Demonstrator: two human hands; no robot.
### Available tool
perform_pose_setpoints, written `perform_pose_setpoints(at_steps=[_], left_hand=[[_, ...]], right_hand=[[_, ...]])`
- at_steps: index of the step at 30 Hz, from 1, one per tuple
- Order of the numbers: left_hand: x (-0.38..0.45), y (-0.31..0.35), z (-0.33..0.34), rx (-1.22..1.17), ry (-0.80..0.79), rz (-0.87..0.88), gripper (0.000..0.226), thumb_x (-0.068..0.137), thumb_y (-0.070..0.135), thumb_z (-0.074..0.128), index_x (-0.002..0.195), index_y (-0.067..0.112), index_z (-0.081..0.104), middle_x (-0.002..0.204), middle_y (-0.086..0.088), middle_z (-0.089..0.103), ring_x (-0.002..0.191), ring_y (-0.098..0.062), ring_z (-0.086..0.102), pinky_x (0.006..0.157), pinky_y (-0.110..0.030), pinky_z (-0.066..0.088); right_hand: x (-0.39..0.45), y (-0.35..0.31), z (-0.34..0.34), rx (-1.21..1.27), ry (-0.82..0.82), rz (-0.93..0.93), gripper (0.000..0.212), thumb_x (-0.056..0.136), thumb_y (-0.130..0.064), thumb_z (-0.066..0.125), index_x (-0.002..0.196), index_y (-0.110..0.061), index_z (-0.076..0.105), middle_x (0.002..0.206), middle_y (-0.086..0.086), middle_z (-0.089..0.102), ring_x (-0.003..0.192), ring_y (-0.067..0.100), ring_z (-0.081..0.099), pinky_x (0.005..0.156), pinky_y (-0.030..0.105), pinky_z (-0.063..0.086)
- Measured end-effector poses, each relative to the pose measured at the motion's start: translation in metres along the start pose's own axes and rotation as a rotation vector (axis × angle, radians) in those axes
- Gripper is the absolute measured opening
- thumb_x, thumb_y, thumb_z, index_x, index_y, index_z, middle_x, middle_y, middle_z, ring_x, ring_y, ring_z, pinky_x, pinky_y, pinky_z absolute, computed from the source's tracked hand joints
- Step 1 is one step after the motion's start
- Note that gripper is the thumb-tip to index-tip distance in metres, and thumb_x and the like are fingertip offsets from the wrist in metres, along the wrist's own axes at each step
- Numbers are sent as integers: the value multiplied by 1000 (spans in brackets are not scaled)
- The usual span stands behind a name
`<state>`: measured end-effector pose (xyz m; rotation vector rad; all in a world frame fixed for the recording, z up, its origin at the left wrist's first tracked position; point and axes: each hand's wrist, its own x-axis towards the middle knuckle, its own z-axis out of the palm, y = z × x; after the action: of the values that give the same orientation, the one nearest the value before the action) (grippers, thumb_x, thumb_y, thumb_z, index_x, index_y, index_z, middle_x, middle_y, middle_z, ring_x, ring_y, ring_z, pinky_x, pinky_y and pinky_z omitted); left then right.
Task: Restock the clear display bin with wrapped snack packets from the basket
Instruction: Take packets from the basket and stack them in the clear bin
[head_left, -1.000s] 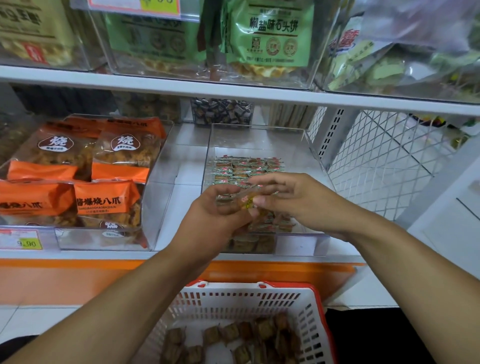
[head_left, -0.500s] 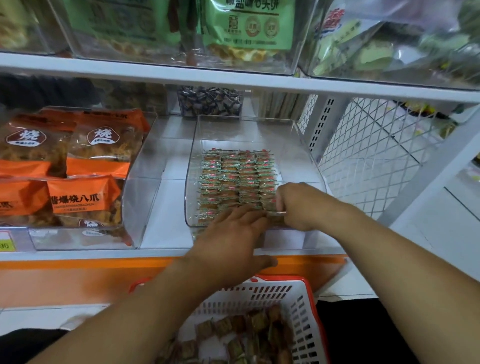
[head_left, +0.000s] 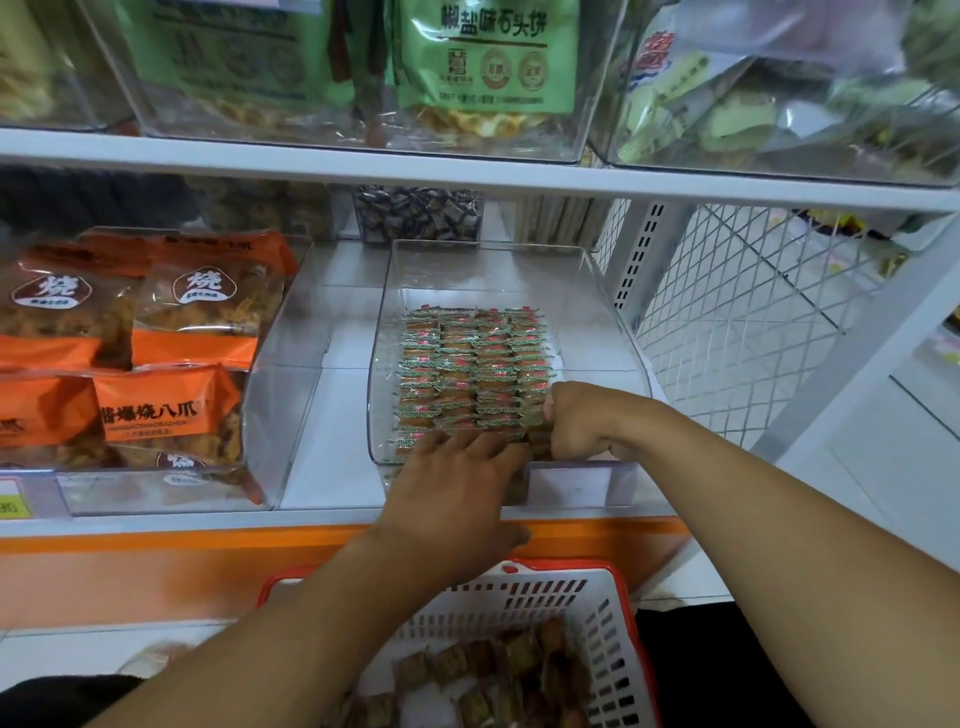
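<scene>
At the centre of the frame, the left hand (head_left: 457, 483) lies flat with fingers straight, pressing on the front rows of packets (head_left: 470, 374) inside the clear bin (head_left: 597, 291). Just right of it, the right hand (head_left: 582, 421) is curled, seemingly pinching 1 packet at the right end of the front row, though the fingertips are hidden. The packets stand in about 4 neat columns filling the bin's front half; the back half looks bare. To do this well, I judge the flat hand should steady the rows while the other tucks its packet upright and aligned. At the bottom of the frame, the basket (head_left: 618, 613) holds more packets.
</scene>
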<state>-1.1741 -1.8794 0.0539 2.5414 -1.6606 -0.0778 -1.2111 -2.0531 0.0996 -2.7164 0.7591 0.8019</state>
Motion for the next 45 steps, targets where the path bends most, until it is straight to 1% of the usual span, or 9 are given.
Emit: perform_pose_setpoints(at_steps=[5, 16, 19, 23, 27, 29, 33, 41, 45], left_hand=[[1, 1, 1, 7, -24, -8, 77, 86, 67, 59, 151, 34, 33, 157, 7, 40, 144, -22, 35, 121, -48, 25], [-5, 5, -11, 0, -58, -16, 82, 82, 52, 71, 151, 28, 33, 158, 0, 34, 149, -26, 24, 122, -46, 17], [-19, 9, -22, 11, 33, -75, 76, 81, 30, 76, 148, 17, 42, 157, -8, 37, 152, -31, 18, 125, -46, 17], [-43, 13, -29, 43, 378, -25, 18, 73, 11, 71, 90, 17, 65, 98, -7, 68, 101, -33, 59, 78, -41, 42], [-70, 13, 13, -140, -65, -152, 19, 82, 36, 73, 90, 29, 57, 96, 2, 70, 89, -25, 67, 66, -31, 41], [-80, 7, 55, -152, -357, -197, 28, 86, 43, 71, 109, 30, 63, 115, 0, 70, 104, -24, 66, 78, -33, 49], [-93, -2, 135, -318, -768, -219, 58, 90, 40, 72, 142, 23, 53, 143, -8, 57, 128, -26, 55, 100, -33, 45], [-121, -3, 256, -607, -839, -367, 76, 82, 46, 79, 146, 20, 48, 150, -8, 50, 133, -24, 52, 104, -26, 42], [-137, 26, 297, -674, -833, -332, 61, 91, 42, 73, 144, 18, 53, 147, -8, 54, 134, -25, 51, 110, -31, 38]], right_hand=[[-1, 4, 2, 5, 39, 56, 30, 94, -3, 56, 121, 7, 50, 105, 14, 59, 87, 24, 56, 58, 25, 41], [-10, -5, 1, -45, 73, 26, 12, 92, -10, 60, 101, -4, 65, 106, 14, 66, 84, 25, 59, 69, 27, 51], [-33, -5, -10, -153, 355, -13, 28, 89, -10, 68, 116, -4, 61, 109, 11, 64, 100, 33, 62, 77, 29, 47], [-79, -9, -7, 28, 746, -203, 9, 80, -6, 67, 86, -10, 62, 84, 9, 65, 78, 29, 61, 63, 31, 45], [-88, -33, 80, -233, 300, -324, 24, 80, -12, 64, 64, -19, 46, 65, 1, 48, 53, 17, 43, 47, 26, 33], [-67, -36, 144, -368, 64, -377, 6, 89, -18, 62, 83, -17, 63, 87, 6, 64, 72, 24, 58, 62, 33, 47], [-8, -3, 240, -175, -34, -266, 36, 97, -20, 55, 132, -17, 57, 132, 14, 59, 119, 36, 56, 98, 49, 48], [50, 20, 346, -267, -129, -98, 75, 101, -26, 46, 161, -24, 1, 166, 17, 0, 148, 52, 6, 119, 64, 14], [69, 19, 363, -253, -171, -192, 79, 98, -18, 48, 161, -26, 0, 167, 15, -3, 150, 51, -1, 119, 66, 17]])
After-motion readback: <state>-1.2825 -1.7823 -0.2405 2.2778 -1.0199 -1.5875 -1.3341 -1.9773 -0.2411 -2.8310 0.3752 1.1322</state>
